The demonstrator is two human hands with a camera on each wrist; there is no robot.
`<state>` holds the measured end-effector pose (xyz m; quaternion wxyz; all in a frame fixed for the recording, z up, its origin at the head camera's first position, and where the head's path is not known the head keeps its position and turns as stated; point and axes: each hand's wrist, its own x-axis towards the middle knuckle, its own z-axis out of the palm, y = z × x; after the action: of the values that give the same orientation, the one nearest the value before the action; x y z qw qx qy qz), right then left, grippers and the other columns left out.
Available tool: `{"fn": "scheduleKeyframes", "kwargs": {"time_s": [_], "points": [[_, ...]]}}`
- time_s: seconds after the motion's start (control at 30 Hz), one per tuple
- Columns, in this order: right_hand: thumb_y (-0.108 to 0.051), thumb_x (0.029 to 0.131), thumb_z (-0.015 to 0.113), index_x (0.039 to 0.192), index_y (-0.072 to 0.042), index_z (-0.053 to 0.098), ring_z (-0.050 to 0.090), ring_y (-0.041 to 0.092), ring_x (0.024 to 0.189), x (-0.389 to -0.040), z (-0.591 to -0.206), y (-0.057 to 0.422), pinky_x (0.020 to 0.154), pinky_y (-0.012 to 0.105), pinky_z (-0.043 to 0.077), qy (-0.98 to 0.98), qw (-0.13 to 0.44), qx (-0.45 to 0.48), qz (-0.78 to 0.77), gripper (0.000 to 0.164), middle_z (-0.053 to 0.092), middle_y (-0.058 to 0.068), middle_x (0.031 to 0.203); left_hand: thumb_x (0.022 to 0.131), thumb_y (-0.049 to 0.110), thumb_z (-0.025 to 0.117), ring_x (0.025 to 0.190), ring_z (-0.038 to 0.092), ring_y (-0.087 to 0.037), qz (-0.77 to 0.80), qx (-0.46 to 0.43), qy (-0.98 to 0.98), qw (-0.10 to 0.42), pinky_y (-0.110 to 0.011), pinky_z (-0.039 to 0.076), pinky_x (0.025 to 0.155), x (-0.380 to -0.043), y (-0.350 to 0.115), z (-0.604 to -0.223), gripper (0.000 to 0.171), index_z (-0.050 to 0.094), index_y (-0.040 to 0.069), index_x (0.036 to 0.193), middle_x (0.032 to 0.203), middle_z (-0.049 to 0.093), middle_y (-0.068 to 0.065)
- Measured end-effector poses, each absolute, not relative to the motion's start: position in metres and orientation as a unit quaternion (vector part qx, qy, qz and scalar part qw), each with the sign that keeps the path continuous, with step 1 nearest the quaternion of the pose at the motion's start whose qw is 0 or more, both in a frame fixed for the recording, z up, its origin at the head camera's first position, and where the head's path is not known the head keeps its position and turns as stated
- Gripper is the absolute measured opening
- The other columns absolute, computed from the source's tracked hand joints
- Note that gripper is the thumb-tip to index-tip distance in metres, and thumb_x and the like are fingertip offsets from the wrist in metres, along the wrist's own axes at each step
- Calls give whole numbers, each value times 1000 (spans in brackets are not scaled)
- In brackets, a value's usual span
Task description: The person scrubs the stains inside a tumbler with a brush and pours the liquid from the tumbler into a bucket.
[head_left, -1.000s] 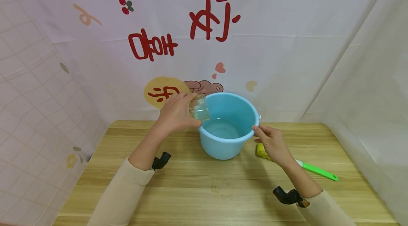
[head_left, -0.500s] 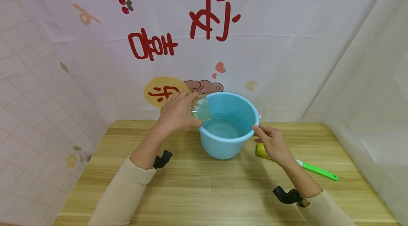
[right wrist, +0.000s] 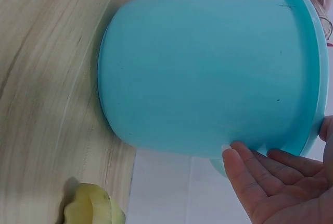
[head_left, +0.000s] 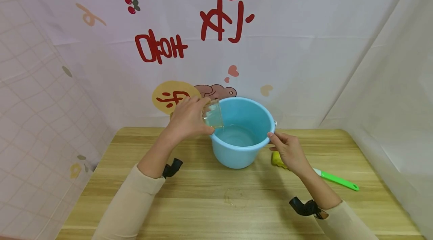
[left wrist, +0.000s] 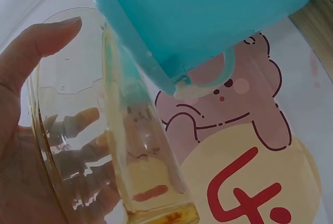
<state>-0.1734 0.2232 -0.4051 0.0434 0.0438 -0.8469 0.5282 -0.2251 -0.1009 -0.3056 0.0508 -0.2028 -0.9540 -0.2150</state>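
Note:
My left hand (head_left: 189, 118) grips a clear, amber-tinted glass (head_left: 213, 115) tipped on its side at the left rim of a light blue bucket (head_left: 236, 157). The glass's mouth points into the bucket, where shallow clear water (head_left: 236, 135) covers the bottom. In the left wrist view the thumb and fingers wrap the glass (left wrist: 153, 172), and the fingers show through it. On the bucket's right side my right hand (head_left: 289, 152) pinches the rim, thumb on top and fingers below. The right wrist view shows those fingers against the outer wall of the bucket (right wrist: 208, 73).
Behind my right hand lies a brush with a yellow sponge head (head_left: 278, 160) and a green handle (head_left: 339, 181). A small wet ring (head_left: 233, 196) marks the wooden table (head_left: 189, 210) in front of the bucket. A printed white curtain (head_left: 297, 59) hangs close behind it.
My left hand and the glass have shifted very slightly to the right over the rim. The bucket and my right hand hold their places.

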Motion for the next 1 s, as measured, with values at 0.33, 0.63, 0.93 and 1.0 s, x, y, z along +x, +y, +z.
{"fn": "scheduleKeyframes", "kwargs": {"time_s": [0.33,0.63,0.93,1.0], "points": [[-31,111,57,143,9,57,72,43,107,-173,-406,223,84,36,62,-847,41,48,528,52,65,30,132,71,32,92,115,51,-31,-214,-205,-954,47,-54,45,100,-226,-101,-305,86,58,8,147,124,61,-13],[-32,110,57,141,9,59,72,45,106,-173,-406,223,85,38,62,-849,41,39,526,51,67,30,129,72,32,91,115,51,-32,-213,-210,-953,47,-56,45,102,-226,-102,-304,86,58,9,147,123,61,-12],[-32,110,57,142,8,59,72,44,106,-172,-405,222,85,40,62,-849,41,40,525,51,67,29,130,71,32,92,118,51,-32,-215,-210,-953,41,-57,44,105,-227,-102,-303,88,56,9,149,128,62,-13],[-31,111,57,142,9,58,71,44,108,-172,-406,222,85,40,62,-849,41,40,526,51,67,29,130,71,32,92,117,51,-32,-214,-210,-953,40,-57,44,104,-227,-101,-302,89,56,9,149,127,62,-13]]}}
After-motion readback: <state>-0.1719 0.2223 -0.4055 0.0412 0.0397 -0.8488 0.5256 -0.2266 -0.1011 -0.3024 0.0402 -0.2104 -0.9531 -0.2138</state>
